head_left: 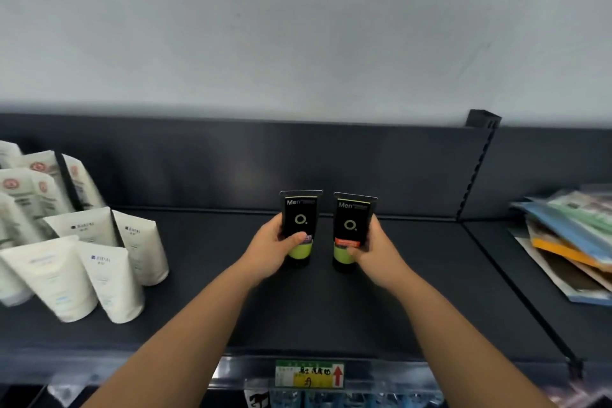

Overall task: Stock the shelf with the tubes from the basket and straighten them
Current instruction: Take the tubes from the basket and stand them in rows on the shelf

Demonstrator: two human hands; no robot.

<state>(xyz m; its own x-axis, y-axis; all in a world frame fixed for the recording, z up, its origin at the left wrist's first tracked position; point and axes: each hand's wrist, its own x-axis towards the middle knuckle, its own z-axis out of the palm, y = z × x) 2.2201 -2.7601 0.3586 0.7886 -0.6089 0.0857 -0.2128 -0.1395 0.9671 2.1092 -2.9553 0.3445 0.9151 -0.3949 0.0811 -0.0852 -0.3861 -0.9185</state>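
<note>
Two black and green tubes marked "Men" stand upright, cap down, side by side on the dark shelf [381,301]. My left hand [276,247] grips the left tube [299,219], which has a purple band, with the thumb across its front. My right hand [374,248] grips the right tube [351,220], which has a red band. A narrow gap separates the two tubes. The basket is out of sight.
Several white tubes [99,262] stand in rows at the left of the shelf. A stack of flat coloured packets [569,235] lies on the neighbouring shelf at the right, past a divider rail [516,288]. A price label [309,374] hangs on the shelf's front edge.
</note>
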